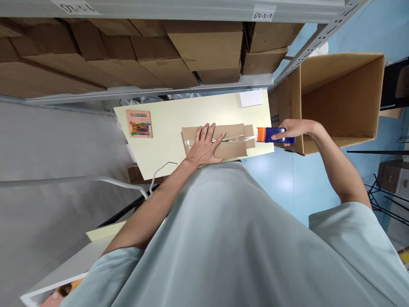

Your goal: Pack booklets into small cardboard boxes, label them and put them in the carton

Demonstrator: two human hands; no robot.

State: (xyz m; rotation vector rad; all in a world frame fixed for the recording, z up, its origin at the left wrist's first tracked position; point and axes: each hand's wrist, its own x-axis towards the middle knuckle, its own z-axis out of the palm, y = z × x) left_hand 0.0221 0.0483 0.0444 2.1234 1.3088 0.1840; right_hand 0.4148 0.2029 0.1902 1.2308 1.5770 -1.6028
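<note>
A flat cardboard box [232, 148] lies on a pale yellow tabletop [172, 111]. Clear tape [236, 139] runs along the middle of its top. My left hand [205, 147] rests on the box with its fingers spread, pressing on the cardboard and the tape. To the right, my right hand [289, 130] is wrapped round a blue and orange tape dispenser [275, 134]. A strip of tape stretches from the dispenser's orange end to the right end flap of the box.
A pink packet with a colourful picture [139, 124] and a white paper [251, 98] lie on the table. Behind it, a metal shelf [153, 91] holds several cardboard boxes [207, 47]. A large open carton [338, 106] stands at the right, close to my right arm.
</note>
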